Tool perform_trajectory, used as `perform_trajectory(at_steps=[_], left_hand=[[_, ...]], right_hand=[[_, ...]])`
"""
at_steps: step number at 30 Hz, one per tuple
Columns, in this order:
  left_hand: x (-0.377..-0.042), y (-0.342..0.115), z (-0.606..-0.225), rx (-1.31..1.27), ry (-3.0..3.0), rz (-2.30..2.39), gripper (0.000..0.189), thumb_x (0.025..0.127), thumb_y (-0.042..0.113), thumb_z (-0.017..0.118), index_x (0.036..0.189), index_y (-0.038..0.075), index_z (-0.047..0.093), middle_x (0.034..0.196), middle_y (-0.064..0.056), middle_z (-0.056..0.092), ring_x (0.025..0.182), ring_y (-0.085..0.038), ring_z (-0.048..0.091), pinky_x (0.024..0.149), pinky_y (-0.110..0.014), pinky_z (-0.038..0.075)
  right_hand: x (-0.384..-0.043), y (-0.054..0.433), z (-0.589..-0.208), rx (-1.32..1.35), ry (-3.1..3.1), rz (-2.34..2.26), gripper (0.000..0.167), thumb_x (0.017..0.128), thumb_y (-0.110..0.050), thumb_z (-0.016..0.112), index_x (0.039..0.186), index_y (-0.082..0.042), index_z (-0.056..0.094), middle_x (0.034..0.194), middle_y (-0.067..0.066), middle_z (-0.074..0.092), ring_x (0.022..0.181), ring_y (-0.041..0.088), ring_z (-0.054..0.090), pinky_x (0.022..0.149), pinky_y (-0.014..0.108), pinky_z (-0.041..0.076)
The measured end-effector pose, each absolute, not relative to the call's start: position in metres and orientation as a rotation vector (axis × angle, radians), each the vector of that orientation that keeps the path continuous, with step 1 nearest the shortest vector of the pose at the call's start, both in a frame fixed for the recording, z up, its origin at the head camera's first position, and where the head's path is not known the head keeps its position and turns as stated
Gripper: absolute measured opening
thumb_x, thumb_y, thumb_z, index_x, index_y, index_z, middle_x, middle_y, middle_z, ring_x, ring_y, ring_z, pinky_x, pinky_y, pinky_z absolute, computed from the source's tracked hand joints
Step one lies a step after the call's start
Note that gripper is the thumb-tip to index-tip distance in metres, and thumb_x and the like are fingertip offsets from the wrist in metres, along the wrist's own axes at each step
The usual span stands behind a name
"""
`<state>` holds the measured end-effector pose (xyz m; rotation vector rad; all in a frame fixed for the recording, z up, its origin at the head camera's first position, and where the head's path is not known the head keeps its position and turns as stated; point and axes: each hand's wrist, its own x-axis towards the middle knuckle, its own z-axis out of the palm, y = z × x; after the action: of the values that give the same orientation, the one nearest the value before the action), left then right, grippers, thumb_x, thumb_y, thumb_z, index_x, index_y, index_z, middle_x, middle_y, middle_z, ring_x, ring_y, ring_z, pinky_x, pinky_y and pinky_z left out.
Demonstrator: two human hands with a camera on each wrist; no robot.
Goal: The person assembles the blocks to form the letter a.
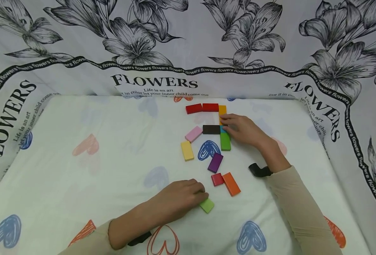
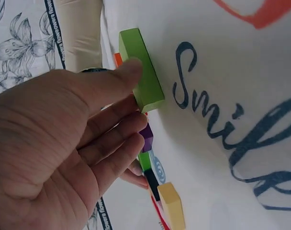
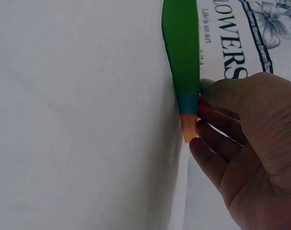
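Note:
My left hand (image 1: pixel 178 198) pinches a light green block (image 1: pixel 207 205) near the front, thumb along one face (image 2: pixel 145 76). Farther back, my right hand (image 1: pixel 246 131) holds a small blue block (image 1: pixel 223 129) between thumb and fingers, partly hidden beneath them. The blue block sits between a yellow-orange block (image 1: pixel 222 109) and a green block (image 1: pixel 225 142). The right fingertips overlap the yellow-orange block in the head view. A black block (image 1: pixel 211 129) lies flat just left of the blue one. In the right wrist view, the green block (image 3: pixel 183 48), blue block (image 3: pixel 187 103) and orange end (image 3: pixel 188 125) line up.
Two red blocks (image 1: pixel 210 107) extend left from the yellow-orange one. Pink (image 1: pixel 193 134), pale yellow (image 1: pixel 187 151) and purple (image 1: pixel 215 163) blocks lie nearer. A short red block (image 1: pixel 217 179) touches an orange block (image 1: pixel 231 184). Heart-patterned cloth (image 1: pixel 111 191) covers the surface.

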<state>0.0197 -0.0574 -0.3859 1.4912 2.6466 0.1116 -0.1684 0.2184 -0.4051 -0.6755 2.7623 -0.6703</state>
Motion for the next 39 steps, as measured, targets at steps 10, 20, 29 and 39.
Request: perform_trajectory(at_steps=[10,20,29,39], left_hand=[[0.020,-0.054,-0.381,1.461,2.679,-0.005,0.020,0.097,0.020,0.078,0.117,0.021,0.078,0.109,0.003,0.073,0.095,-0.010,0.065,0.084,-0.017,0.058],[0.010,-0.058,-0.384,1.351,2.730,0.043,0.029,0.092,0.015,0.083,0.120,0.015,0.075,0.115,0.000,0.073,0.105,-0.013,0.066,0.093,-0.023,0.060],[-0.014,-0.061,-0.385,1.240,2.873,0.036,0.032,0.092,0.017,0.084,0.122,0.013,0.075,0.114,-0.004,0.073,0.106,-0.017,0.068,0.100,-0.030,0.060],[-0.029,-0.062,-0.390,1.276,2.928,-0.043,0.028,0.095,0.018,0.080,0.122,0.012,0.074,0.116,-0.004,0.073,0.110,-0.018,0.064,0.105,-0.029,0.056]], right_hand=[[-0.169,0.221,-0.406,-0.668,2.744,-0.697,0.043,0.105,-0.018,0.065,0.147,-0.007,0.061,0.160,0.010,0.055,0.155,0.036,0.044,0.126,0.056,0.038],[-0.170,0.220,-0.407,-0.695,2.752,-0.690,0.042,0.106,-0.017,0.064,0.147,-0.005,0.060,0.160,0.011,0.056,0.154,0.036,0.045,0.127,0.055,0.038],[-0.169,0.220,-0.405,-0.715,2.737,-0.705,0.043,0.106,-0.016,0.064,0.147,-0.004,0.059,0.160,0.012,0.055,0.154,0.037,0.045,0.127,0.056,0.037],[-0.169,0.218,-0.405,-0.700,2.745,-0.715,0.042,0.106,-0.016,0.065,0.146,-0.005,0.061,0.159,0.011,0.056,0.154,0.036,0.046,0.126,0.055,0.039]])
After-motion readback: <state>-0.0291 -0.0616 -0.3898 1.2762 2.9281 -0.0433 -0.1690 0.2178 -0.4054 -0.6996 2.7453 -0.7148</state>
